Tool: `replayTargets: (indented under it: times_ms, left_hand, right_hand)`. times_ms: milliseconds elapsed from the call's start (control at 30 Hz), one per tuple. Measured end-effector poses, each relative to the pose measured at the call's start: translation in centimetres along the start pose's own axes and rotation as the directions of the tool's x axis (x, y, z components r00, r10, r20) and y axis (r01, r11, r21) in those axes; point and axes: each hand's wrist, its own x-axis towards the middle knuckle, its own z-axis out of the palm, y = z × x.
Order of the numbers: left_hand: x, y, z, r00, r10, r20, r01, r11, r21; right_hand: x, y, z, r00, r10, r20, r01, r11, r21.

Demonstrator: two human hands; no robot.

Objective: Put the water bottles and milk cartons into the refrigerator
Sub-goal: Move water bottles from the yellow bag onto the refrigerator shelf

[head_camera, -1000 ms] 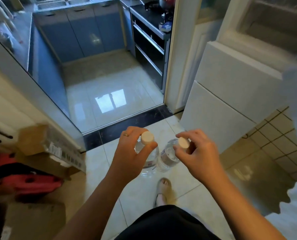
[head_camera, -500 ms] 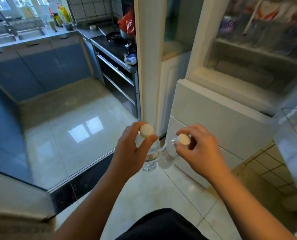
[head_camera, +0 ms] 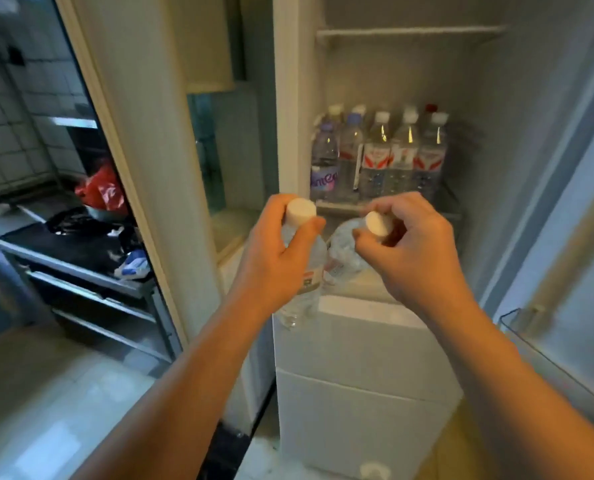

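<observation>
2 clear, round-capped plastic bottles (head_camera: 310,271)

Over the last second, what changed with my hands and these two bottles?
The view swung upward to the open white refrigerator, so both hands now hold their bottles before its shelf of stored water bottles. Nothing was taken or let go: the left hand keeps its grip round the neck of one clear plastic white-capped bottle, the right hand on the second bottle.

Head camera, wide-angle, looks forward-down into refrigerator (head_camera: 496,133), apparently close range.
</observation>
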Motion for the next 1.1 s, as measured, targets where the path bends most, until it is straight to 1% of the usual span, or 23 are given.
replayTargets:
  times_ms: [67,133,267,400,567,667,767,900,933,1000,1100]
  left_hand:
    - [4.3,0.9,-0.6,0.993,0.106,0.043,-0.106,0.994,-0.014]
    - [8.1,1.8,-1.2,0.976,0.212,0.044,-0.210,0.977,-0.045]
    - [14.9,3.7,-1.6,0.926,0.377,-0.010,-0.377,0.922,-0.085]
    - [20.5,5.2,-1.3,0.847,0.526,-0.073,-0.531,0.841,-0.104]
    - [26.7,7.3,-0.4,0.775,0.598,-0.203,-0.624,0.775,-0.098]
    - [30.0,8.3,-0.1,0.705,0.656,-0.268,-0.693,0.718,-0.064]
    - [32.8,9.5,0.4,0.643,0.702,-0.307,-0.742,0.670,-0.021]
    - [36.1,10.3,1.8,0.559,0.768,-0.313,-0.802,0.596,0.029]
    - [36.8,10.2,2.3,0.551,0.774,-0.312,-0.807,0.589,0.037]
    - [38.3,9.7,3.4,0.557,0.772,-0.307,-0.802,0.596,0.044]
    - [40.2,8.5,5.2,0.547,0.774,-0.320,-0.802,0.594,0.065]
  right_hand:
    - [3.1,-1.1,-0.3,0.995,-0.042,-0.090,0.040,0.999,-0.028]
    - [6.0,-2.2,-1.0,0.983,-0.081,-0.164,0.071,0.996,-0.062]
    - [11.0,-4.1,-3.0,0.947,-0.157,-0.280,0.127,0.985,-0.121]
    - [15.8,-5.4,-4.4,0.897,-0.245,-0.367,0.198,0.967,-0.159]
    - [22.0,-5.9,-5.6,0.811,-0.355,-0.465,0.283,0.934,-0.219]
    - [25.4,-5.6,-6.2,0.760,-0.400,-0.511,0.328,0.916,-0.229]
    - [28.7,-4.8,-6.7,0.725,-0.442,-0.528,0.365,0.897,-0.249]
    - [32.9,-2.9,-6.7,0.701,-0.458,-0.547,0.379,0.888,-0.259]
    - [33.8,-2.3,-6.7,0.698,-0.458,-0.551,0.378,0.889,-0.259]
    - [35.3,-1.0,-6.4,0.700,-0.455,-0.550,0.366,0.891,-0.270]
    - [37.1,1.2,-5.8,0.721,-0.436,-0.538,0.348,0.900,-0.262]
